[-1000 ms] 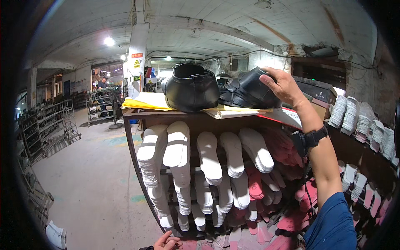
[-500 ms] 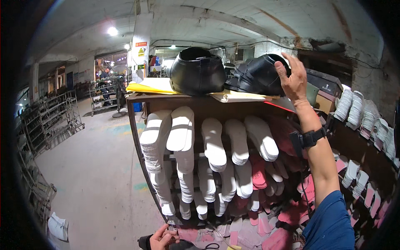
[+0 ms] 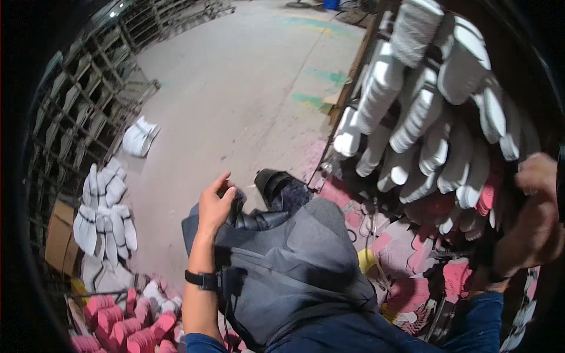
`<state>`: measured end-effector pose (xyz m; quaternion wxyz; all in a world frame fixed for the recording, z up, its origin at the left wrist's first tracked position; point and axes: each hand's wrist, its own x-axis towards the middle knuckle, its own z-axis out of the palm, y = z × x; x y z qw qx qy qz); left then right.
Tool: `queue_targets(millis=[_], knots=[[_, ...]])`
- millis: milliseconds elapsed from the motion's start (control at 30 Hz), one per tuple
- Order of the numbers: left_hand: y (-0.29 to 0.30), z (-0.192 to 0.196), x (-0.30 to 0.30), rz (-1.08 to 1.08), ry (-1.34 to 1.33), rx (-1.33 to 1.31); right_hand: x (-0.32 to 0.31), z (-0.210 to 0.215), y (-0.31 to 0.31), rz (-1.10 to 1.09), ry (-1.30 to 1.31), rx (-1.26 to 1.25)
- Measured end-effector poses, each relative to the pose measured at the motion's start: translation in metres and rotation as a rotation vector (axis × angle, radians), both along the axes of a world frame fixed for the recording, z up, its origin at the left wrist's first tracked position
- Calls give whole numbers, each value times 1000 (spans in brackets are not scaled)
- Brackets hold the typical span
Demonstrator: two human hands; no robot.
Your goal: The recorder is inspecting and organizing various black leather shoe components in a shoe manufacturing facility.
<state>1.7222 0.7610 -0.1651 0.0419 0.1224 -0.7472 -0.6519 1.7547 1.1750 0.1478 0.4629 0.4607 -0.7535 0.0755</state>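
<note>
My left hand [image 3: 215, 203] is raised over the left side of my lap, palm turned inward. Its thumb and forefinger stand apart and nothing shows between them. Close beyond it, at my knees, are black shoes [image 3: 259, 220], one with a dark fuzzy lining; my hand partly covers them, and I cannot tell whether it touches one. At the right edge my right hand [image 3: 532, 209] is smeared by motion and in shadow, beside the rack of white insoles [image 3: 432, 94]. Whether it holds anything does not show.
Pink and white insoles [image 3: 412, 294] lie low at the right. More pink insole stacks [image 3: 123, 323] fill the lower left, near bundled white insoles [image 3: 106, 217] and a cardboard box [image 3: 60, 238]. Metal shelving [image 3: 76, 100] runs along the left. A white bundle [image 3: 140, 136] lies on the floor.
The view has swung down and left. My right hand has left the black shoes on top of the rack and come lower. My left hand has risen from the lower edge, fingers now apart.
</note>
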Motion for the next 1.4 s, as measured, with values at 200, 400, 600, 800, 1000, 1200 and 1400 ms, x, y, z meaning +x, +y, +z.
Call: queue_targets(millis=[200,400,600,800,1000,1200,1400], knots=[[18,-108,77,-518,-443,-790,-104,-209,-108,96,-975,-217],[60,-140,141,-1199,-625,-646,-149,-398,-185,-59,-2018,-392],[-13,-112,123,-817,-579,-572,-158,-504,-247,-162,-2260,-306],[-116,-85,91,-450,-566,-831,-169,-559,-346,99,-1959,197],[-136,-64,78,-321,-615,-673,-168,-591,-488,706,-1136,358],[-134,-67,61,-304,-382,-687,-126,-610,-535,339,-1124,1016],[-131,-69,57,-413,-473,-781,-129,-575,-531,81,-1232,1070]])
